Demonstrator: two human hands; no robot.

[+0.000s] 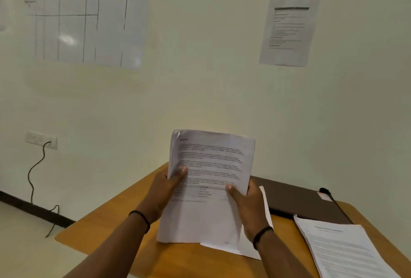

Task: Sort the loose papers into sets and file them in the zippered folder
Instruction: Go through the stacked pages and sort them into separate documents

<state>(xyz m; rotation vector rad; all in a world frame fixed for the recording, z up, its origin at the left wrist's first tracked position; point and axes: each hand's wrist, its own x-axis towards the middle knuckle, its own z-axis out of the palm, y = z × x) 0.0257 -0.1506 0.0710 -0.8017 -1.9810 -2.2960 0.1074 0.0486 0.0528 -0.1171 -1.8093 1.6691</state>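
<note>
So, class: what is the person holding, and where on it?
A sheaf of papers, left hand on its left edge, right hand on its right.

Printed papers [209,179] between both hands, text blurred

Both forearms were bare, with no sleeves in view. A thin black band [142,220] circled the wrist below the left hand [162,191], and a second black band [262,234] circled the wrist below the right hand [249,208].

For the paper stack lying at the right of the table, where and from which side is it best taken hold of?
Probably the stack's near-left long edge, approached from the left. That edge faces open table, while the dark folder crowds its far end. The sheets are loose and fanned, so pinch the full thickness.
</note>
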